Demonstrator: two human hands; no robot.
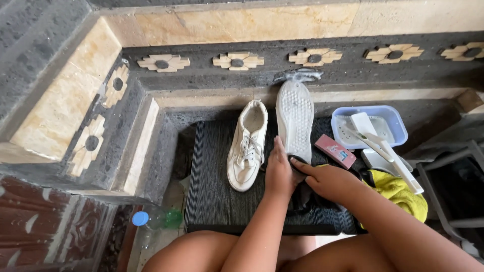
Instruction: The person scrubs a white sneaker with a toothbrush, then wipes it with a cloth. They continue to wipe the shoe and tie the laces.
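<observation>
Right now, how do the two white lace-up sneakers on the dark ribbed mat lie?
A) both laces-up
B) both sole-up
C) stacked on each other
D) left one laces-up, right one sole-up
D: the left white lace-up sneaker shows its laces and opening, while the right white sneaker shows its dotted sole, steadied by the left hand and right hand on the dark ribbed mat.

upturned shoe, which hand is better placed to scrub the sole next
Probably the right hand: it rests at the heel end of the upturned shoe, on a dark cloth, free to move. The left hand is pressed against the shoe's side, steadying it.
</observation>
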